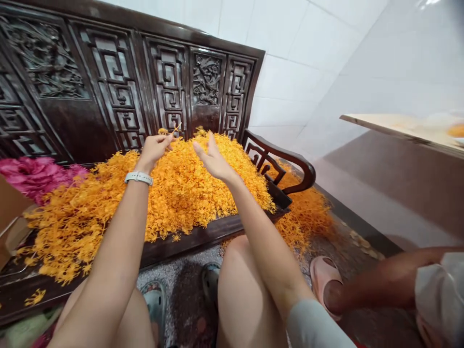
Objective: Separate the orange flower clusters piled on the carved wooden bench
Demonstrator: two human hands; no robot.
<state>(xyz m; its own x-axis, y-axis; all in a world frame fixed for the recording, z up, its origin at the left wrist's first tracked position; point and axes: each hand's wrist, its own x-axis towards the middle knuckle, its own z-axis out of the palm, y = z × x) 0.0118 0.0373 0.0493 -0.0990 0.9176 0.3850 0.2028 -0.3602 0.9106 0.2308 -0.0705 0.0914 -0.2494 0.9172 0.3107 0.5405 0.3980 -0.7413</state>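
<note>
"Flowers [195, 183] are lying heaped on the bench [217, 232], right?"

"Yes; the left hand [154, 149] is pinching one flower [176, 129] above them, while the right hand [214, 162] is hovering open."

"Which step?"

"Apparently the person is handling single flowers; any next move is probably calling for a light grip."

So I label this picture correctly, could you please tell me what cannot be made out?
All in the head view:
How the left hand grips the orange piece: hidden by its fingers.
The bench under the orange heap: covered.
Things on the pale board: blurred, cut off by the right edge.
Rest of the cardboard box: beyond the left edge.
</note>
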